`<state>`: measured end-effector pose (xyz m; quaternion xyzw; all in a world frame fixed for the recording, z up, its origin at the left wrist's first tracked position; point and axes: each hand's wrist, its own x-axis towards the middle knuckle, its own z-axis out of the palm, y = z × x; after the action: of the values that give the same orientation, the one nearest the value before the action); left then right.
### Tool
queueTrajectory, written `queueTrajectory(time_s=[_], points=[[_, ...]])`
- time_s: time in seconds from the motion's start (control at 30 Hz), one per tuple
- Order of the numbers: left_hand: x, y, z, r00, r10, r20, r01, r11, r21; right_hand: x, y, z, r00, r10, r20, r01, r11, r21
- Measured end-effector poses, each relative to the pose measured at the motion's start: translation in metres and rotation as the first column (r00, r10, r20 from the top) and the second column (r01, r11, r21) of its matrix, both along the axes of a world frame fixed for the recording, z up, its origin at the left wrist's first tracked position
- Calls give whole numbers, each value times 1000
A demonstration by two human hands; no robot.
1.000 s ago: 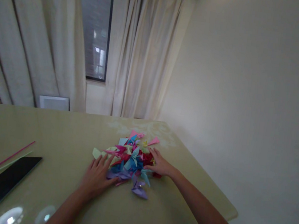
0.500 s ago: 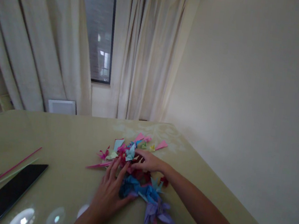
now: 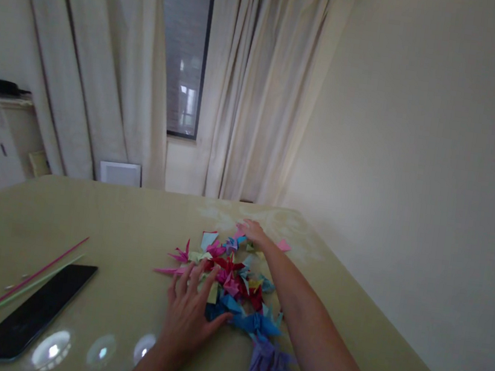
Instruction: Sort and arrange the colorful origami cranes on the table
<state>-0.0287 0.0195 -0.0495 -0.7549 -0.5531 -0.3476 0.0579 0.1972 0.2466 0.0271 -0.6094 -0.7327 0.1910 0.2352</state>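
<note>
A pile of folded paper cranes in red, pink, blue and pale green lies on the table, with a red crane (image 3: 226,263) near its middle. My left hand (image 3: 189,308) rests at the pile's near left side, fingers spread, its thumb beside a blue crane (image 3: 257,322). Stretched over to the far end, my right hand (image 3: 251,230) has its fingers extended over pink paper (image 3: 240,233); the fingertips are small and partly blurred. A purple crane (image 3: 270,362) lies at the near end, below my right forearm. That forearm hides part of the pile's right side.
On the left lie a black phone-like slab (image 3: 35,309), a pink strip (image 3: 35,276) and a pale green strip (image 3: 8,300). A pink paper piece (image 3: 283,245) sits right of my right wrist. The table (image 3: 133,225) ends near curtains and a wall.
My right hand has moved from the middle of the pile to its far end, uncovering red and pink cranes. My left hand stays by the pile. The view has shifted slightly left.
</note>
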Motion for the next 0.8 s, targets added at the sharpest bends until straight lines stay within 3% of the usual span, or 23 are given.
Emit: queueTrajectory(time_s=[0.17, 0.27, 0.37, 0.47, 0.6, 0.7, 0.8], points=[[-5, 11, -8, 1000, 2, 11, -1, 995, -104, -82, 13, 4, 960, 279, 27, -272, 951, -143], [-6, 13, -12, 1000, -29, 1, 29, 995, -99, -121, 5, 10, 878, 477, 31, -462, 863, -204], [-5, 12, -12, 1000, -6, -10, 6, 999, -53, -139, -12, 16, 786, 617, 43, -586, 766, -264], [-3, 10, -10, 998, 60, -13, -60, 998, -13, -131, -34, 24, 734, 676, 60, -636, 716, -289], [-1, 8, -4, 991, 130, -12, -130, 991, -10, -95, -69, 42, 711, 697, 88, -657, 704, -271], [-3, 8, -1, 995, 98, -17, -99, 995, -14, -65, -105, 55, 705, 703, 93, -672, 704, -232], [-5, 8, 2, 998, 53, -21, -54, 997, -48, -37, -154, 61, 707, 696, 125, -688, 718, -104]])
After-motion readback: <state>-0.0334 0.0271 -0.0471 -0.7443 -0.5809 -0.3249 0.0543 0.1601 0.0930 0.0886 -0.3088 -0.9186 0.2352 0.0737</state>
